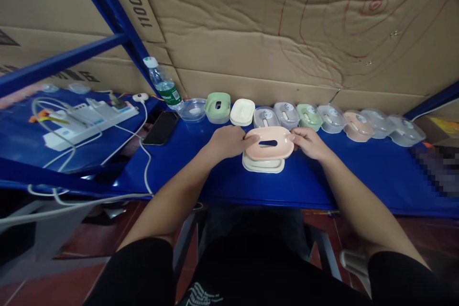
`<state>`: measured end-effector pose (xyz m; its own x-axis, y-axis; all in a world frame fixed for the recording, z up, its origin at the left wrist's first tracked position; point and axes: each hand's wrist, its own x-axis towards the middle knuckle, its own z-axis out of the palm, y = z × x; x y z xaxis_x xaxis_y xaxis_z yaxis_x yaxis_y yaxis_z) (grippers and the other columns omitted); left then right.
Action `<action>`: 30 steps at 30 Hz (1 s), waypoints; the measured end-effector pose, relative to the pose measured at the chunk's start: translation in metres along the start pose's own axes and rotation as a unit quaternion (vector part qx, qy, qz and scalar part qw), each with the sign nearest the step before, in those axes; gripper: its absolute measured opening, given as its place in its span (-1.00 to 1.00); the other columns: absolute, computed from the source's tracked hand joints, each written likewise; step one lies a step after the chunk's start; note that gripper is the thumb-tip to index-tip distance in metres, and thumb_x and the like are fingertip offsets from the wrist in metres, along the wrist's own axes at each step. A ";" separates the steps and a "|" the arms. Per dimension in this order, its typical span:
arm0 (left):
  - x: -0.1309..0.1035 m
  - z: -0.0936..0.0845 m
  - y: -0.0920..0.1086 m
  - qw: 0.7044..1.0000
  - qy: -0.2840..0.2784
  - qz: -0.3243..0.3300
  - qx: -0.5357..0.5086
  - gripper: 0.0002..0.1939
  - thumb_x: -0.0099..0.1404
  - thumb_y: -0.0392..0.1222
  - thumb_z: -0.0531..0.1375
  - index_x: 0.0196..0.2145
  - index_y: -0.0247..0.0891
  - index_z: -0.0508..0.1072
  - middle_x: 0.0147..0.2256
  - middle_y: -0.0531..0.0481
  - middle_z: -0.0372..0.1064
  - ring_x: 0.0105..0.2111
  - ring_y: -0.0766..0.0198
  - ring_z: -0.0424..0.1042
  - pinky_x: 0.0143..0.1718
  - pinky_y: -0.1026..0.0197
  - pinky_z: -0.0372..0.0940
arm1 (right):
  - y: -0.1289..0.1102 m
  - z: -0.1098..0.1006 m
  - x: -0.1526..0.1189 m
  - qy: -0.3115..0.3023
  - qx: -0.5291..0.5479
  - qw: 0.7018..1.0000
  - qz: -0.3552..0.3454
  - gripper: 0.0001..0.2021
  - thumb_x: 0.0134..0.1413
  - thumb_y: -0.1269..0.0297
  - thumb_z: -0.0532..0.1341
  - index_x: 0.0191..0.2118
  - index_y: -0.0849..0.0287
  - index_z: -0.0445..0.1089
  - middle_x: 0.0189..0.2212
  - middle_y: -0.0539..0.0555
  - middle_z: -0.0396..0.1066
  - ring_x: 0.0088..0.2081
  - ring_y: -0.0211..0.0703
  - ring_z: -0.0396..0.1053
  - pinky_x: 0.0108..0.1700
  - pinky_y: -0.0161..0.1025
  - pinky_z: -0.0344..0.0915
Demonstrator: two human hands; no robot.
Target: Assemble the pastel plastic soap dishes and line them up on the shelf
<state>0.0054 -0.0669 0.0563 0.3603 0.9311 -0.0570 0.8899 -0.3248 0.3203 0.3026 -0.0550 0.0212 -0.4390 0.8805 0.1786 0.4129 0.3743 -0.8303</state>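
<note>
Between my two hands I hold a pink oval plastic tray [256, 151] with a slot through its middle. My left hand [229, 142] grips its left end, thumb on top. At the other end, my right hand [309, 143] pinches the rim between thumb and fingers. Below the pink piece, and partly hidden by it, a cream plastic dish [263, 167] rests on the blue table [229, 184]. Just beyond my left hand stand a green container with a slotted insert [218, 110] and a cream dish [243, 112].
Several lidded plastic boxes [332, 118] line the cardboard wall [229, 57]. On the left are a clear round lid [194, 110], a water bottle [167, 88], a black phone [160, 128] and a power strip [89, 122] with loose white cables. A blue metal post [111, 7] rises there.
</note>
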 end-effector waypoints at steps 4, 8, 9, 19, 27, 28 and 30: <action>0.004 0.007 -0.005 0.999 -0.041 0.008 -0.027 -0.38 0.42 0.26 0.12 -0.66 -0.16 0.43 -0.64 -0.08 0.37 -0.43 0.06 0.51 -0.28 0.09 0.30 | -0.003 0.000 -0.001 -0.077 -0.042 0.995 0.044 -0.36 0.23 -0.36 0.20 -0.59 0.12 0.28 -0.67 -0.05 0.28 -0.59 -0.29 0.16 -0.51 -0.27 0.04; 0.012 0.021 -0.012 0.998 -0.063 0.012 -0.015 -0.41 0.32 0.31 0.24 -0.68 -0.15 0.41 -0.63 -0.10 0.40 -0.35 -0.02 0.56 -0.21 0.03 0.36 | 0.000 0.006 0.002 -0.127 -0.144 0.981 0.039 -0.37 0.25 -0.31 0.19 -0.62 0.11 0.24 -0.68 -0.07 0.18 -0.56 -0.29 0.11 -0.48 -0.23 0.01; 0.014 0.024 -0.012 0.998 -0.058 0.009 -0.005 -0.41 0.29 0.33 0.25 -0.67 -0.16 0.42 -0.59 -0.13 0.44 -0.31 -0.06 0.58 -0.19 0.02 0.37 | 0.002 0.007 0.003 -0.138 -0.172 0.975 0.035 -0.37 0.25 -0.31 0.19 -0.62 0.11 0.22 -0.67 -0.07 0.15 -0.55 -0.28 0.09 -0.47 -0.22 -0.01; 0.023 0.025 -0.018 1.000 -0.018 0.000 0.003 -0.36 0.36 0.40 0.15 -0.58 -0.20 0.48 -0.35 -0.21 0.58 -0.15 -0.14 0.59 -0.14 -0.03 0.39 | 0.013 0.011 0.005 -0.158 -0.223 0.962 0.027 -0.36 0.29 -0.34 0.12 -0.58 0.10 0.18 -0.64 -0.08 0.14 -0.53 -0.25 0.12 -0.42 -0.21 0.00; 0.037 -0.004 -0.081 0.944 0.293 -0.144 -0.048 -0.70 0.35 0.05 0.31 -0.08 -0.16 0.62 -0.05 -0.19 0.54 -0.01 -0.11 0.54 0.02 -0.04 0.41 | 0.014 0.011 0.004 -0.155 -0.228 0.961 0.025 -0.38 0.31 -0.31 0.13 -0.56 0.11 0.22 -0.61 -0.07 0.20 -0.51 -0.26 0.14 -0.42 -0.23 -0.01; 0.038 -0.004 -0.087 0.942 0.301 -0.143 -0.049 -0.68 0.32 0.04 0.34 -0.05 -0.16 0.61 0.01 -0.20 0.51 0.01 -0.11 0.54 0.06 -0.04 0.40 | 0.015 0.011 0.004 -0.155 -0.229 0.961 0.025 -0.38 0.32 -0.30 0.13 -0.56 0.11 0.21 -0.61 -0.08 0.20 -0.51 -0.26 0.14 -0.42 -0.23 0.00; 0.040 -0.002 -0.096 0.946 0.292 -0.134 -0.048 -0.65 0.29 0.03 0.37 -0.02 -0.14 0.61 0.08 -0.20 0.46 0.05 -0.09 0.52 0.12 -0.03 0.39 | 0.016 0.011 0.004 -0.153 -0.230 0.961 0.024 -0.39 0.33 -0.30 0.12 -0.56 0.11 0.21 -0.60 -0.08 0.21 -0.50 -0.25 0.15 -0.41 -0.22 0.00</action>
<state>-0.0663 0.0018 0.0248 -0.1147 0.9202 0.3742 0.8875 -0.0743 0.4548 0.2992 -0.0488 0.0028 -0.5952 0.8000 -0.0752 0.7169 0.4864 -0.4995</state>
